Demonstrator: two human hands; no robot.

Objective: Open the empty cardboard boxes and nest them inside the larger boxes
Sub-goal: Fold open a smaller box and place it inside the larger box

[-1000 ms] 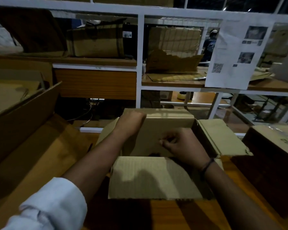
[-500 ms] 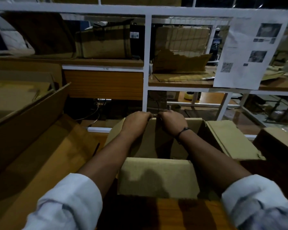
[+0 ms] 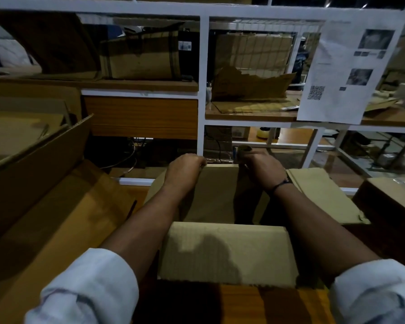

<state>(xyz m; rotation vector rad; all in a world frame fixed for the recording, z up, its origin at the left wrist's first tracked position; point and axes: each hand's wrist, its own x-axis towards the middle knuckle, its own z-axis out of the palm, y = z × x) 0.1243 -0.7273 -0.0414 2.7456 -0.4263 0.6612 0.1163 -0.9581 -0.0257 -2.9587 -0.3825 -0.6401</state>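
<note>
**Head view.** The small box (image 3: 248, 213) stands on the table (image 3: 267, 302) straight ahead of the person, between the two forearms. Its near flap (image 3: 227, 253) is folded back towards the body and its right flap (image 3: 320, 195) lies out to the side. The far flap (image 3: 216, 192) stands up, its long edge running left to right across the line of the arms. The left hand (image 3: 185, 168) has its fingers curled over that far edge. The right hand (image 3: 261, 166) is curled at the same edge, apart from the left; what it pinches at its fingertips cannot be made out. Both reach equally far. The larger box (image 3: 40, 183) lies open on the left, nearer the left hand, so nesting likely calls for a leftward carry.
</note>
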